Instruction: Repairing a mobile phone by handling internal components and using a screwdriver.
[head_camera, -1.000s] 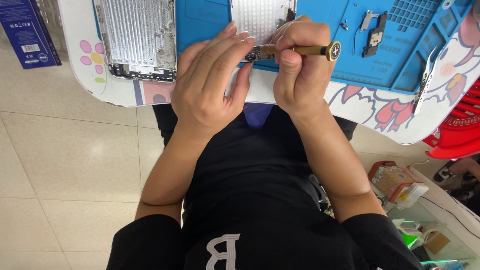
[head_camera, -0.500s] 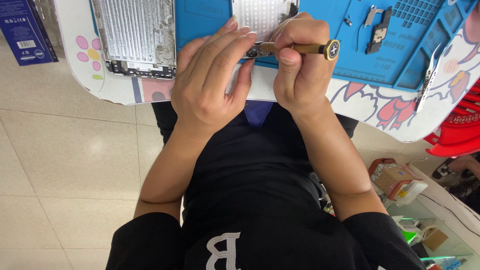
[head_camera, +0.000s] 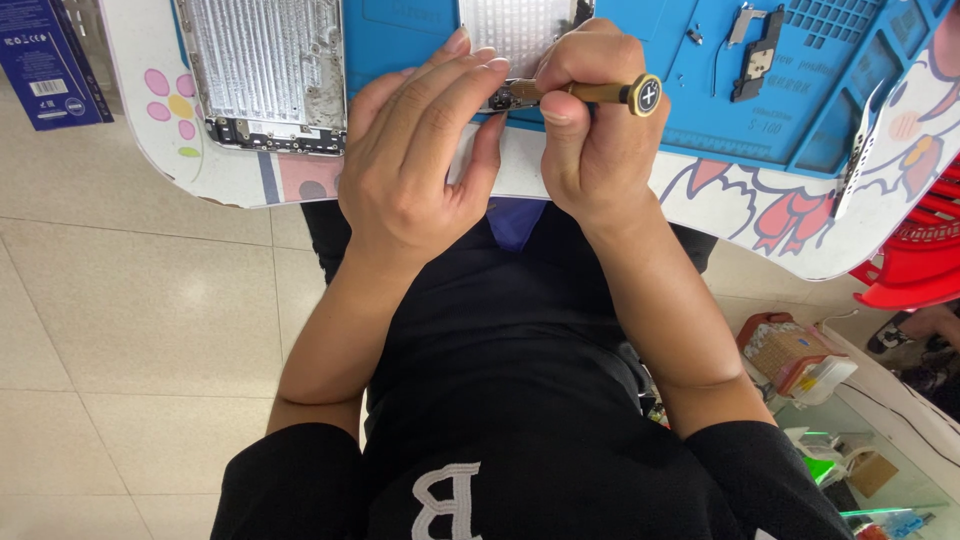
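Observation:
My right hand (head_camera: 590, 130) grips a small gold-coloured screwdriver (head_camera: 600, 93) with a black cross-marked end cap, its tip at the bottom edge of a silver phone part (head_camera: 515, 25) on the blue work mat (head_camera: 400, 35). My left hand (head_camera: 415, 150) lies flat beside it, fingers stretched out and pressing on the lower edge of that phone part. The spot where the tip meets the part is hidden by my fingers.
A second silver phone shell (head_camera: 265, 70) lies at the left of the white patterned table (head_camera: 760, 215). Small black parts (head_camera: 755, 55) and metal tweezers (head_camera: 860, 150) rest on the right. A blue box (head_camera: 50, 65) stands far left, a red stool (head_camera: 915, 260) right.
Both hands keep almost the same pose; the screwdriver has barely shifted in the right hand's grip. The view has moved slightly.

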